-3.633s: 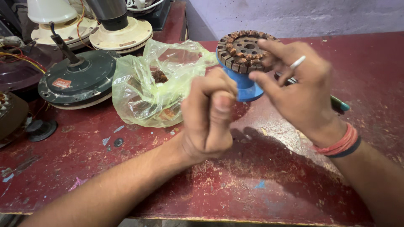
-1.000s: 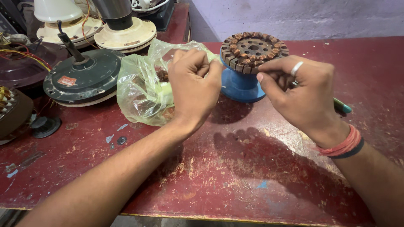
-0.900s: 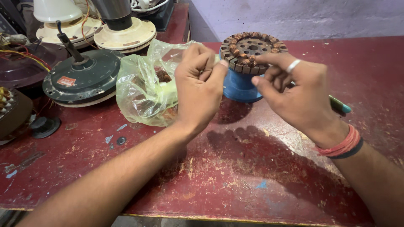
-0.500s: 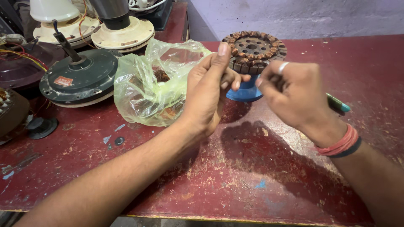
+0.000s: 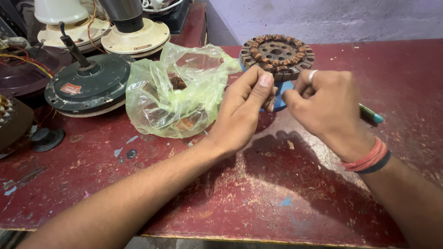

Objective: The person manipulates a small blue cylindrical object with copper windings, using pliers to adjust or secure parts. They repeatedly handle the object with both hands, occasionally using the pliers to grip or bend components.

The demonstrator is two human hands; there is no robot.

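head view, stator: round wound stator (image 5: 278, 54) on blue stand (image 5: 279, 92), 12 o'clock of both hands, far side of red desk (image 5: 277, 193).
left hand (image 5: 242, 110): fingers pinched together just under stator rim; anything thin between them too small to tell.
right hand (image 5: 325, 103): fingers curled shut beside stand, ring visible.
step: likely working fine wire at rim.
next: steady pinch, small pull.
clutter: green plastic bag (image 5: 177, 92) at 9 o'clock, fan motors (image 5: 90, 85) beyond.
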